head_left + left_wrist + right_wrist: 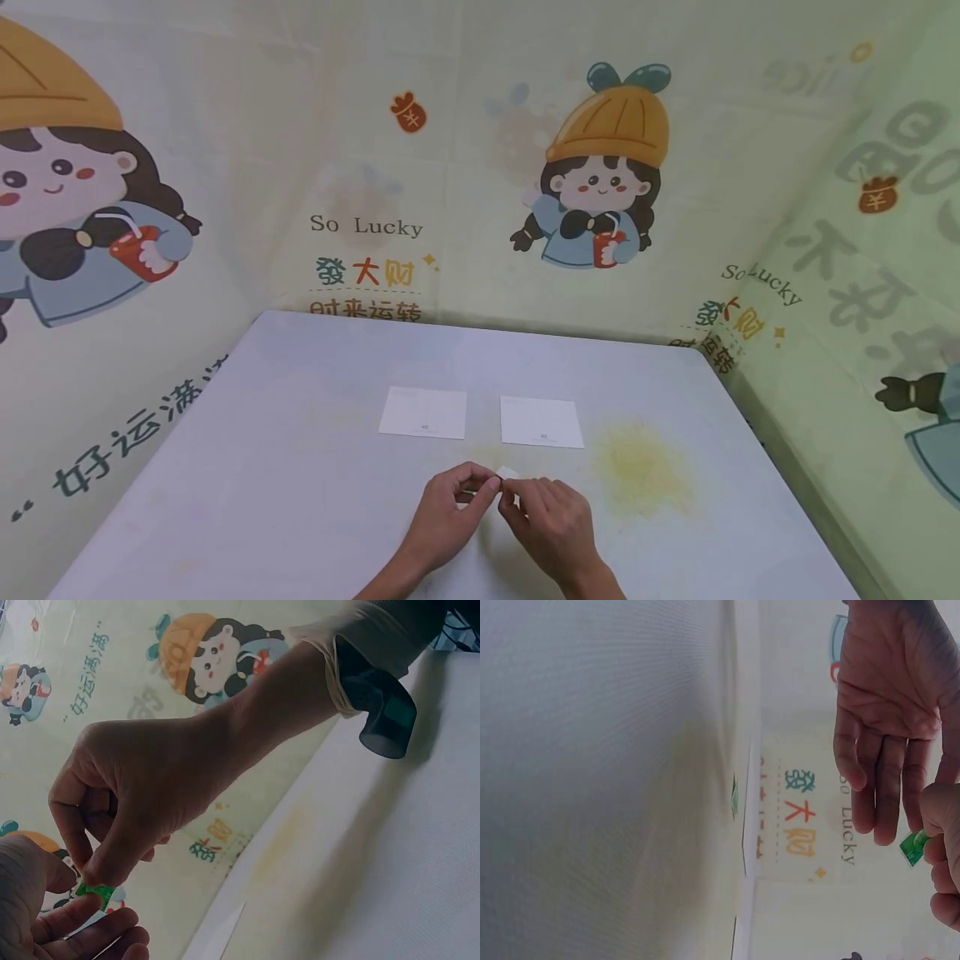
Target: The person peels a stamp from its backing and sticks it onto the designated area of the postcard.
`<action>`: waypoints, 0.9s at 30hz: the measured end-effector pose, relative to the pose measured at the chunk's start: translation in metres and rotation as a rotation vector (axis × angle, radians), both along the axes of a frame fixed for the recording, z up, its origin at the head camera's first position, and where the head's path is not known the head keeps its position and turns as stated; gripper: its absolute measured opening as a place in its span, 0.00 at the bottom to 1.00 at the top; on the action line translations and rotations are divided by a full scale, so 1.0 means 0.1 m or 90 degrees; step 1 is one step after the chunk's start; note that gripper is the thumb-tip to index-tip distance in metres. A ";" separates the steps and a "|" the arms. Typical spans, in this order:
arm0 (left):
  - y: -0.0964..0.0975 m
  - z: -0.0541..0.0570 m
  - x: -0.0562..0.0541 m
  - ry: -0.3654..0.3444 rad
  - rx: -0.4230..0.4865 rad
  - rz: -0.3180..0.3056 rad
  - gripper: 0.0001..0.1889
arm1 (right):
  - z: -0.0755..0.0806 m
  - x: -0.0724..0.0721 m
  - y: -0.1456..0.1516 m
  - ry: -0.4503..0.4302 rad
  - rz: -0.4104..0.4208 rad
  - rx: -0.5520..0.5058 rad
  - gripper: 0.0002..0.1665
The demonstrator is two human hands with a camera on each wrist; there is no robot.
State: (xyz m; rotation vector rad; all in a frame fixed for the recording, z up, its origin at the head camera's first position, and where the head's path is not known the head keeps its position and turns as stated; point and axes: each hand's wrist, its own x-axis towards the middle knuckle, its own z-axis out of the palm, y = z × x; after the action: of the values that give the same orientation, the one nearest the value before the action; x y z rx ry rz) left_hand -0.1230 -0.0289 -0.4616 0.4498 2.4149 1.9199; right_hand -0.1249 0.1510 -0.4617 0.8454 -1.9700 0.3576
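Observation:
In the head view my left hand point(450, 512) and right hand point(553, 521) meet over the near part of the table, fingertips together. Between them is a small flat green piece point(913, 846) with a pale edge, mostly covered by fingers. My right hand point(139, 780) pinches it between thumb and index finger in the left wrist view. The left hand's thumb and index finger point(71, 915) pinch its other side, while the remaining left fingers stretch out loosely. Just beyond the fingertips shows a small white piece point(507, 473). A small green-and-white scrap point(735, 796) lies on the tabletop.
Two white cards with tiny print, a left card point(423, 414) and a right card point(542, 422), lie side by side beyond the hands. The white table point(262, 467) bears a yellow stain point(645, 471) at the right. Printed cloth walls point(480, 167) stand around it.

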 end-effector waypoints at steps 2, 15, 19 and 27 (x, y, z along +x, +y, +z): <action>0.01 0.02 0.01 0.006 0.001 0.004 0.13 | 0.00 0.00 -0.01 0.006 0.004 -0.001 0.16; 0.01 0.07 0.03 -0.003 0.017 0.024 0.10 | -0.01 0.03 -0.05 0.021 0.016 -0.001 0.17; 0.00 0.07 0.02 -0.002 0.019 0.031 0.09 | -0.01 0.05 -0.06 0.011 0.016 0.001 0.18; -0.03 0.09 0.01 0.006 0.008 0.040 0.07 | -0.03 0.06 -0.07 0.008 0.026 0.003 0.17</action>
State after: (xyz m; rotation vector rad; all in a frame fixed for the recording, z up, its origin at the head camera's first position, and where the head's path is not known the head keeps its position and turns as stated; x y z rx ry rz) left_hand -0.1217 -0.0316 -0.4522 0.3889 2.4518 1.9630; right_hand -0.1185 0.1440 -0.4643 0.8897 -1.9456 0.3712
